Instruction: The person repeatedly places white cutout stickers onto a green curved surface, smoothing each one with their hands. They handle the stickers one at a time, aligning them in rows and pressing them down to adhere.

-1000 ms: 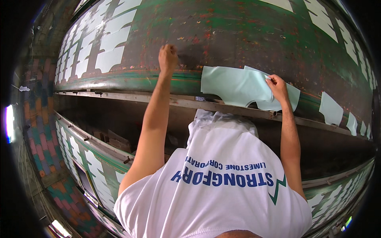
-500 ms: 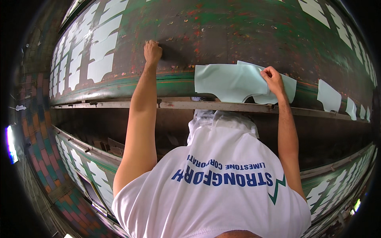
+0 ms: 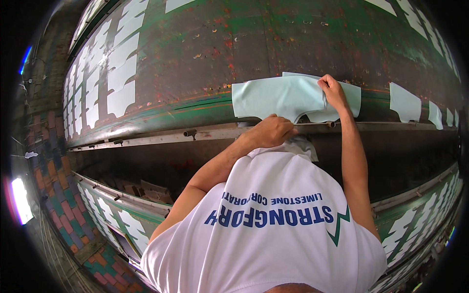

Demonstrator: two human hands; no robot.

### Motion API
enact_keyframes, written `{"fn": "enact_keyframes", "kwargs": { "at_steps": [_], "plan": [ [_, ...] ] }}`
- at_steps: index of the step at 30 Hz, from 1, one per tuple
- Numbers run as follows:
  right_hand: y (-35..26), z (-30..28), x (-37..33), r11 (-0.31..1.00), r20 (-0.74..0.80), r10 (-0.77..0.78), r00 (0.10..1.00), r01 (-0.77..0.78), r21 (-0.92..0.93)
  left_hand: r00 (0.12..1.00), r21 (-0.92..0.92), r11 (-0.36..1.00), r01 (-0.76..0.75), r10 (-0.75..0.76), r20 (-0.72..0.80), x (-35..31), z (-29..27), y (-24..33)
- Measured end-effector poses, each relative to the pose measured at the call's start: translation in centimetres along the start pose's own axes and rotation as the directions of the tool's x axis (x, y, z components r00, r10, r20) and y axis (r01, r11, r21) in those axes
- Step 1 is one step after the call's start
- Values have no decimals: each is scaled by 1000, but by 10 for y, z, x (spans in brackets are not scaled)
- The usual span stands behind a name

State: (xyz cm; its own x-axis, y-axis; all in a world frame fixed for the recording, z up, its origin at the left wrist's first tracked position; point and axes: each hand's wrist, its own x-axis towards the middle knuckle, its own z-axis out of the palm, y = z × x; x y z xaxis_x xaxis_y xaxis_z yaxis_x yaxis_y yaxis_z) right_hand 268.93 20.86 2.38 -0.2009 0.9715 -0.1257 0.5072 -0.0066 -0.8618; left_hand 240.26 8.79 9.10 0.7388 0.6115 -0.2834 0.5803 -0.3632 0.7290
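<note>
Two thin, flexible pale blue-green cut sheets overlap along the near edge of the table; the front sheet point(image 3: 273, 95) has a curved notch in its lower edge. Behind it, the rear sheet point(image 3: 349, 102) shows on the right. My right hand point(image 3: 333, 93) pinches the front sheet near its upper right corner, the knuckles over the rear sheet. Close to my shirt, my left hand point(image 3: 273, 131) is closed with its fingers curled, just below the front sheet's lower edge and over the rail. Whatever its fingers may hold is hidden.
A long dark table point(image 3: 195, 63) with worn green paint slopes up in front of me. Pale cut pieces point(image 3: 122, 73) lie in rows at left, with more pieces point(image 3: 405, 102) along the right. A metal rail point(image 3: 161, 135) with short pegs borders the near edge. Behind me stands another panel with pieces point(image 3: 132, 222).
My left hand has come from the table surface at upper left, down and right to the front sheet's lower edge. My right hand stays at the sheet's upper right. The view has shifted slightly.
</note>
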Motion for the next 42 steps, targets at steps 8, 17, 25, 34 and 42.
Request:
{"fn": "enact_keyframes", "kwargs": {
  "at_steps": [8, 17, 25, 34, 42],
  "plan": [
    [5, -1, 1, 1000, -3, 6, 1000, -6, -13, 840, -14, 991, 136, -122, -528, -19, -21, -30],
    [28, -19, -5, 985, -201, 63, 977, -28, 170, 748, 165, 916, 366, -185, -637, -39, -8, -75],
    [-17, -11, -15, 988, -202, -144, 969, 131, -76, 666, 162, 906, 392, -158, -729, -19, -27, -91],
    [-22, 22, 9, 986, -69, -80, 994, 68, -155, 653, -39, 934, 356, -278, -704, -4, -51, -129],
    [-25, 22, 10, 991, -35, -6, 999, 1, -132, 692, 51, 945, 322, -198, -694, -15, -50, -139]
  ]
}}
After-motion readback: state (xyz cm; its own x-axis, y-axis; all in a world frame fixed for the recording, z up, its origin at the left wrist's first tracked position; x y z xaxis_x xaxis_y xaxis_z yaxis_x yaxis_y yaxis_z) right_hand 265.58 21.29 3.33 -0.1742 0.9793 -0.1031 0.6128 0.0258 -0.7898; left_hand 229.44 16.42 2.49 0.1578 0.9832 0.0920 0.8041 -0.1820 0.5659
